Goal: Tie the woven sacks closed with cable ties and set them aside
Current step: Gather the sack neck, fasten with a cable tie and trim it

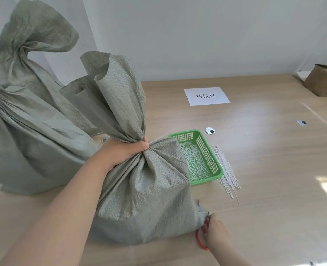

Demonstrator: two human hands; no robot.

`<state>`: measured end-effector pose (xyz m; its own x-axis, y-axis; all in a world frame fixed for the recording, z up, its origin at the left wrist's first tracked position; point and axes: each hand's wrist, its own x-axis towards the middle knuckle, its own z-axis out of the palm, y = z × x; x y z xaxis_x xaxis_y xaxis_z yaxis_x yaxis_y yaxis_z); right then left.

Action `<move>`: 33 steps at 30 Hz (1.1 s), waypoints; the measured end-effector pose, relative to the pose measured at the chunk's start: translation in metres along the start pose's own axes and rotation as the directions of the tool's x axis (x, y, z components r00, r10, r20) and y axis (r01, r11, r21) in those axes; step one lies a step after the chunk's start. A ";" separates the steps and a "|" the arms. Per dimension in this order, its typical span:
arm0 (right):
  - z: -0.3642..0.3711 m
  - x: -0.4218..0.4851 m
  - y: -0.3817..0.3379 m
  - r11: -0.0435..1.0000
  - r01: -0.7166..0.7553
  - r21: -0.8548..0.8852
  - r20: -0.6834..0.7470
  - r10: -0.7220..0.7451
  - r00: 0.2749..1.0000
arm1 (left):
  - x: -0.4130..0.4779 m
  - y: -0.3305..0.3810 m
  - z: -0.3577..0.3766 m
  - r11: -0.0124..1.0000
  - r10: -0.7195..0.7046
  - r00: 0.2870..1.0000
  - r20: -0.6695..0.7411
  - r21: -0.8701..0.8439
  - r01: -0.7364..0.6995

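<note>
A paper sign (206, 96) and a cardboard box (324, 81) sit on the wooden table (264, 150).

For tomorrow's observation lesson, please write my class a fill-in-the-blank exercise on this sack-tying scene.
1. The left hand grips the neck of the nearest woven sack; ____ other sacks stand to its left.
2. The right hand holds scissors with ____ handles.
3. Loose white cable ties lie on the table beside a ____ basket.

Missing words: two; red; green.

The sack (145, 191) is coarse matt woven cloth, the basket (210, 156) glossy plastic, the table (274, 169) smooth, shiny wood-grain.
</note>
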<state>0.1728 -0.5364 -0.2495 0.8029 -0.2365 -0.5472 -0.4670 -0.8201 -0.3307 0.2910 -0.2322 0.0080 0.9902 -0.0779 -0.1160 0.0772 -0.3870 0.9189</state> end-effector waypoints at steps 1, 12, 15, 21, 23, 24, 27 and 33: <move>0.002 0.000 0.001 1.000 0.004 0.021 -0.015 -0.004 1.000 | 0.000 0.000 0.000 1.000 -0.005 1.000 -0.004 -0.007 0.005; -0.019 -0.015 0.015 0.933 -0.115 0.340 -0.124 0.166 0.978 | -0.001 -0.004 -0.004 0.992 -0.033 0.996 0.086 -0.121 0.043; -0.035 -0.017 0.012 0.864 -0.113 0.491 -0.157 0.215 0.964 | 0.000 -0.007 -0.006 0.992 -0.045 0.996 0.080 -0.114 0.054; -0.102 -0.014 -0.031 0.668 0.039 0.743 -0.132 0.089 0.987 | 0.000 -0.005 -0.003 0.999 -0.008 0.999 0.050 -0.051 0.011; -0.131 -0.018 -0.054 0.621 0.117 0.775 -0.153 0.005 0.988 | 0.000 -0.004 -0.004 0.997 -0.004 1.000 0.031 -0.081 0.006; -0.145 -0.021 -0.066 0.607 0.157 0.779 -0.173 -0.034 0.984 | 0.000 -0.005 -0.004 0.994 -0.007 1.000 0.023 -0.106 0.010; -0.181 -0.030 -0.101 0.548 0.262 0.794 -0.223 -0.137 0.965 | 0.002 -0.006 -0.004 0.988 -0.046 0.999 -0.014 -0.149 0.044; -0.236 -0.072 -0.166 0.475 0.382 0.793 -0.227 -0.351 0.908 | 0.004 -0.006 -0.008 0.987 -0.079 0.995 -0.061 -0.146 0.069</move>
<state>0.2797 -0.5056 0.0265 0.9775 -0.0452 -0.2060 -0.2088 -0.0669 -0.9757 0.2950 -0.2226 0.0047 0.9863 0.0090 -0.1646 0.1615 -0.2533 0.9538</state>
